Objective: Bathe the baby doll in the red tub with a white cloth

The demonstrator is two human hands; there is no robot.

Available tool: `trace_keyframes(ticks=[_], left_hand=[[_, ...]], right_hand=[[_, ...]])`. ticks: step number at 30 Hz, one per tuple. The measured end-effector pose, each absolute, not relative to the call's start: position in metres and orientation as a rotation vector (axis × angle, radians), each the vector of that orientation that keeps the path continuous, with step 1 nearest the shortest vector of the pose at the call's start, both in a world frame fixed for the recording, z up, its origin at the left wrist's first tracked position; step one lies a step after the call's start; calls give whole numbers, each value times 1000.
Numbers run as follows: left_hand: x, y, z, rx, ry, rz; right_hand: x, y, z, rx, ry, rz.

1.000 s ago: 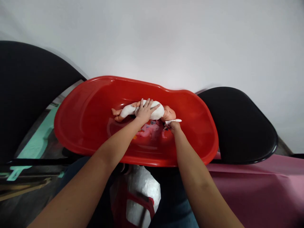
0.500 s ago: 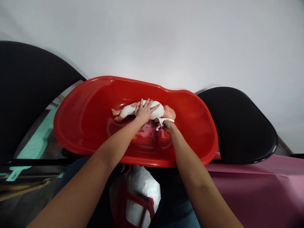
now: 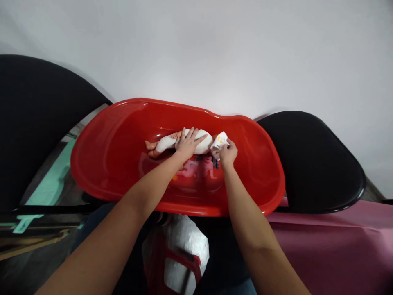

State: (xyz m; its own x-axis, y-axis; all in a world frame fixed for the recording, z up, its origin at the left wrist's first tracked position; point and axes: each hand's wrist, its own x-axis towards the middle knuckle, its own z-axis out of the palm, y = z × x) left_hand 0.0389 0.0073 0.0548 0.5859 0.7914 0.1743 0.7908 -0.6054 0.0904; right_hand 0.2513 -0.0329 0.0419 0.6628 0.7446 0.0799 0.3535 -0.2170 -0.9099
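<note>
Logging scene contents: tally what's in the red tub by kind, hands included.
Hands: 2 (left hand, right hand)
Dolls: 1 (doll)
Cloths: 1 (white printed cloth)
Total: 4

Left hand (image 3: 187,144): pressing down palm-first, fingers (image 3: 192,133) spreading wide.
Right hand (image 3: 228,154): pinching, fingertips curling inward.
Left forearm (image 3: 144,184): reaching forward and angling inward.
Right forearm (image 3: 241,196): reaching forward, running nearly straight up from the elbow.
</note>
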Motion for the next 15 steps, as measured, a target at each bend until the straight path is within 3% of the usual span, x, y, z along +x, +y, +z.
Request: trace_keyframes(ticks=[3, 8, 15], left_hand=[[39, 6, 57, 2786, 1388, 320], [39, 4, 60, 2795, 1401, 287], [39, 2, 60, 2805, 1424, 293]], right_hand=[[251, -38, 50, -1987, -1102, 175], [241, -50, 46, -2198, -1427, 185], [249, -50, 40, -2231, -1377, 230]])
